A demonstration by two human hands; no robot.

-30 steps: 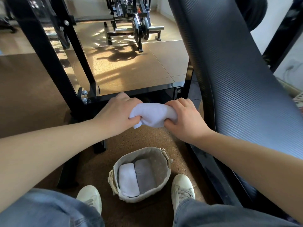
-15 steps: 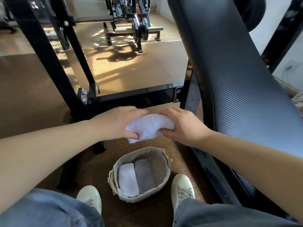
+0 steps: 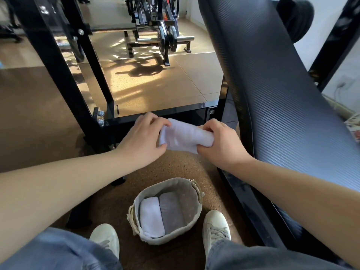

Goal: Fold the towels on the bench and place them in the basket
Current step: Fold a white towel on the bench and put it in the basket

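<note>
- The black ribbed-vinyl padded bench (image 3: 282,94) slopes down the right side. The part of its pad that shows bears no towel, so this is probably a late one.
- The black steel rack frame (image 3: 58,75) runs its low crossbar just beyond the hands, a hard edge to keep knuckles off.
- The round beige fabric-lined basket (image 3: 191,193) stays where it was on the cork floor (image 3: 194,168), between the white shoes (image 3: 216,225), below the hands and nearer the person. Its right side is free, which I judge room enough for one more fold.
- The pale white towel (image 3: 185,136), a tight bunch a second ago, is now drawn out into a longer fold held in the air. Folding looks nearly done, and lowering it comes next.
- The left hand (image 3: 144,139) pinches its left end, and the right hand (image 3: 220,145) clenches round its right end. The hands have moved apart.
- A white folded towel (image 3: 151,219) and a grey folded towel (image 3: 171,211) lie side by side in the basket.
</note>
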